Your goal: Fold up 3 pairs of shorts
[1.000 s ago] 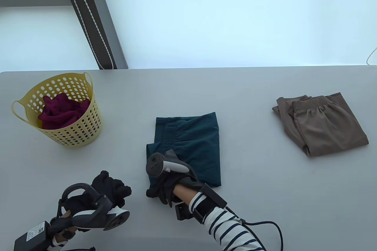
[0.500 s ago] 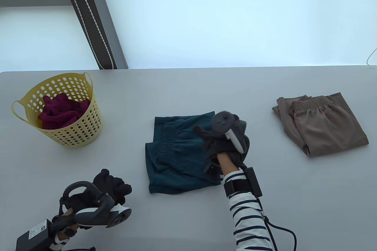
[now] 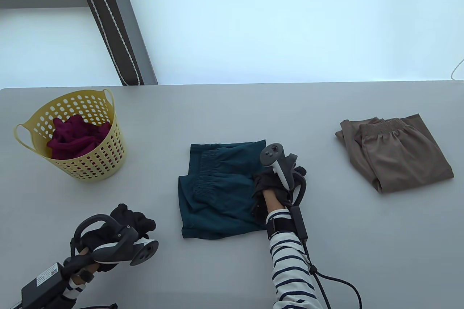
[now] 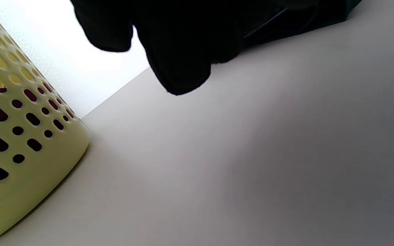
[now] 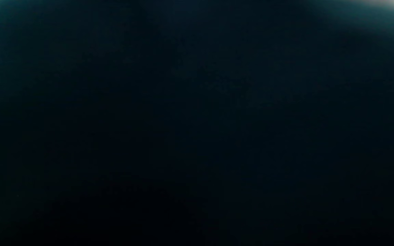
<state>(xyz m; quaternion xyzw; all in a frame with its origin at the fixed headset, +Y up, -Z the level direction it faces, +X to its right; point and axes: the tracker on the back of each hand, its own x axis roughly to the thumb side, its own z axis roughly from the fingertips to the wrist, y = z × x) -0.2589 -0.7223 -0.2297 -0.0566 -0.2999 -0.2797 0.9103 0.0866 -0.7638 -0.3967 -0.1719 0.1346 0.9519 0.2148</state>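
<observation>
Table view: a grey table (image 3: 232, 113) fills the lower part of the frame, with a bright pale background above it and a dark striped band (image 3: 112, 23) running diagonally at upper left.
Teal shorts (image 3: 217, 193): folded into a rough rectangle at the centre of the frame, lying flat on the table, elastic waistband showing toward their upper left.
Right hand (image 3: 279, 186): sits on the right edge of the teal shorts, gloved, tracker on its back; the fingers are hidden under the tracker, so I cannot tell whether they press flat or pinch the cloth.
Right sleeve (image 3: 293, 269): striped, entering from the bottom edge right of centre, with a black cable trailing beside it.
Left hand (image 3: 119, 229): lower left of the frame, apart from the teal shorts, fingers loosely curled and holding nothing.
Brown shorts (image 3: 395, 153): folded, at the right of the frame, well apart from the teal pair.
Basket (image 3: 108, 157): yellow, perforated, at the left of the frame, upright on the table.
Maroon shorts (image 3: 76, 138): crumpled inside the basket.
Left wrist view: dark gloved fingers (image 4: 183, 51) hang from the top edge above bare table, the basket wall at the left edge.
Right wrist view: almost wholly dark; nothing can be made out.
</observation>
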